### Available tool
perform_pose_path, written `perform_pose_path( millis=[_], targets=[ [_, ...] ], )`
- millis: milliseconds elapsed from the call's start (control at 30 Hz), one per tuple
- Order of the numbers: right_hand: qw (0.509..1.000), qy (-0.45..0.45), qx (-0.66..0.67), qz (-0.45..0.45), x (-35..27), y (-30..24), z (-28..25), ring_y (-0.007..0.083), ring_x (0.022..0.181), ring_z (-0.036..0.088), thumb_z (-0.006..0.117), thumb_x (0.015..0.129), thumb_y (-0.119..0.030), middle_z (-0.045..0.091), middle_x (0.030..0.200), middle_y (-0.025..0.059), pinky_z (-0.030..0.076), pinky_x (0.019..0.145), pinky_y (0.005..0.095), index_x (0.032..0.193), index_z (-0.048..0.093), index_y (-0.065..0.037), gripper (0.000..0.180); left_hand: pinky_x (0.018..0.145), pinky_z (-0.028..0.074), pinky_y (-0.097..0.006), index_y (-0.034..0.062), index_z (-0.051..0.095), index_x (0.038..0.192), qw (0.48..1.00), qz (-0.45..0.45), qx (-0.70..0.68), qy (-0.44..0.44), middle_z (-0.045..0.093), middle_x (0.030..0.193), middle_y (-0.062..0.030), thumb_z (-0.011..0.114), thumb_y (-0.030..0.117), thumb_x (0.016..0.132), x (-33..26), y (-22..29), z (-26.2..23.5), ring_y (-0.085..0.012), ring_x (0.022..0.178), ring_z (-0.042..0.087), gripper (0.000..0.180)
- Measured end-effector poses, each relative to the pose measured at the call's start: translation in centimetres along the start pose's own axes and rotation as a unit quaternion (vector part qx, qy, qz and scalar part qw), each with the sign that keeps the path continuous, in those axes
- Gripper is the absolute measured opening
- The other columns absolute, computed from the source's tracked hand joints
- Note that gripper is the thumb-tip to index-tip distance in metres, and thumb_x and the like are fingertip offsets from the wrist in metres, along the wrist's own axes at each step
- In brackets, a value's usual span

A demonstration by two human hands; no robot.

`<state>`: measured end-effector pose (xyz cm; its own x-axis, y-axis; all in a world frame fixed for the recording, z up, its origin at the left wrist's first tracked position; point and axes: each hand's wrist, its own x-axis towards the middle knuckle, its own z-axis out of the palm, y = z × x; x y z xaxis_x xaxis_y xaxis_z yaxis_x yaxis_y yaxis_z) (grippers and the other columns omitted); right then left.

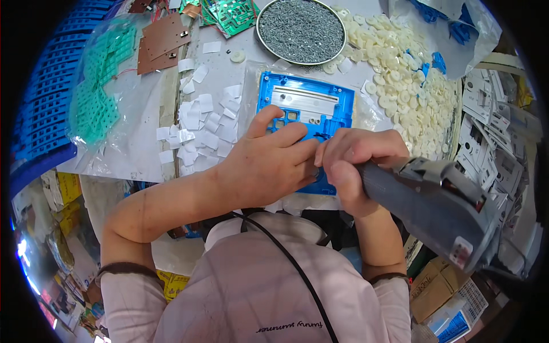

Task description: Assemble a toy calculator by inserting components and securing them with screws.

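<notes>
A blue plastic housing (320,106) with a grey metal strip lies flat on the table in front of me. My left hand (266,163) rests on its near left part, fingers spread over it and pressing it down. My right hand (351,166) grips a grey electric screwdriver (432,200), whose tip points down at the housing's near edge, hidden between my two hands. The tool's thick body runs off to the lower right.
A round metal tray of small screws (301,28) stands behind the housing. White plastic discs (400,74) are heaped to the right, white paper squares (200,126) to the left. Green rubber pads (103,86), brown boards (163,43) and blue crates (46,108) sit further left.
</notes>
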<state>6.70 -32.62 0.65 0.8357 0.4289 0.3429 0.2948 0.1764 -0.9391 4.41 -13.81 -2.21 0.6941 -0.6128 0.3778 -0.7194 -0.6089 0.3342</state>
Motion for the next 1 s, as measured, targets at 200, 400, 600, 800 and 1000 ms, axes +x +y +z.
perform_pose_path(
  millis=[200, 400, 600, 800, 1000],
  targets=[
    [0.996, -0.028, 0.079, -0.040, 0.2, 1.2, -0.7, 0.0184, 0.059, 0.060, 0.075, 0.085, 0.001, 0.059, 0.068, 0.0048, 0.053, 0.061, 0.0327, 0.114, 0.052, -0.001, 0.037, 0.103, 0.036, -0.050, 0.0185, 0.070, 0.081, 0.999, 0.019, -0.005, 0.033, 0.058, 0.088, 0.0034, 0.070, 0.028, 0.082, -0.6, 0.0, 1.0, -0.0163, 0.098, 0.057, 0.009],
    [0.993, 0.067, 0.083, -0.053, 1.5, -3.5, -4.4, 0.0158, 0.060, 0.053, 0.080, 0.088, -0.025, 0.054, 0.066, 0.0001, 0.049, 0.058, 0.0349, 0.136, 0.046, -0.004, 0.062, 0.098, 0.041, -0.052, 0.0133, 0.070, 0.096, 0.995, -0.018, -0.093, 0.032, 0.067, 0.108, -0.0005, 0.077, 0.024, 0.077, -1.3, -2.0, -1.9, -0.0243, 0.108, 0.060, 0.023],
    [0.989, 0.137, -0.008, -0.045, 1.2, -7.2, -10.2, 0.0122, 0.069, 0.046, 0.073, 0.093, -0.028, 0.050, 0.074, -0.0012, 0.046, 0.076, 0.0359, 0.147, 0.042, -0.002, 0.068, 0.082, 0.053, -0.048, 0.0085, 0.073, 0.093, 0.887, -0.436, 0.104, 0.107, 0.071, 0.102, -0.0096, 0.071, 0.021, 0.084, -6.5, -14.8, -12.2, -0.0359, 0.098, 0.067, 0.015],
    [0.988, 0.150, -0.035, -0.021, 2.2, -4.1, -9.7, 0.0121, 0.072, 0.046, 0.065, 0.098, -0.024, 0.048, 0.079, 0.0016, 0.044, 0.081, 0.0381, 0.146, 0.043, 0.001, 0.058, 0.088, 0.053, -0.045, 0.0070, 0.071, 0.111, 0.853, -0.421, 0.309, 0.015, 0.068, 0.109, -0.0144, 0.075, 0.029, 0.085, -11.2, -21.7, -14.2, -0.0346, 0.101, 0.067, 0.034],
    [0.992, 0.121, -0.028, -0.027, 2.8, -3.9, -9.0, 0.0116, 0.069, 0.046, 0.069, 0.095, -0.025, 0.049, 0.078, 0.0011, 0.045, 0.079, 0.0372, 0.145, 0.044, 0.000, 0.061, 0.080, 0.055, -0.046, 0.0091, 0.070, 0.110, 0.860, -0.365, 0.356, 0.014, 0.068, 0.104, -0.0124, 0.074, 0.028, 0.085, -10.4, -23.9, -12.6, -0.0356, 0.093, 0.067, 0.031]
  ],
)
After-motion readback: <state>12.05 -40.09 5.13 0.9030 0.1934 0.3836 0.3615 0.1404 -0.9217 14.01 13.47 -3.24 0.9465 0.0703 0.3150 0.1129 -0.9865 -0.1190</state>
